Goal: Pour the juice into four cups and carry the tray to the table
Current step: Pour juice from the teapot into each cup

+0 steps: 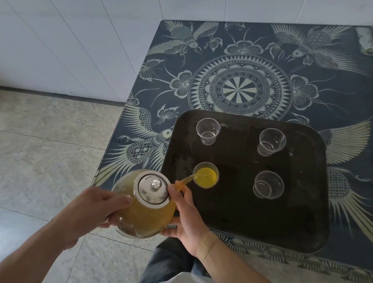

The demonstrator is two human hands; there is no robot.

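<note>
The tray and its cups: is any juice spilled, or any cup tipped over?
Nothing stands out. All four cups stand upright on the tray; only the near-left cup holds juice, and no spill shows.

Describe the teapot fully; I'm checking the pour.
The teapot is round clear glass, nearly full of yellow-orange juice, with a silvery knobbed lid. It is held tilted off the table's near-left corner, its thin spout over the near-left cup, pouring juice. The left hand grips its side; the right hand supports the spout side.
</note>
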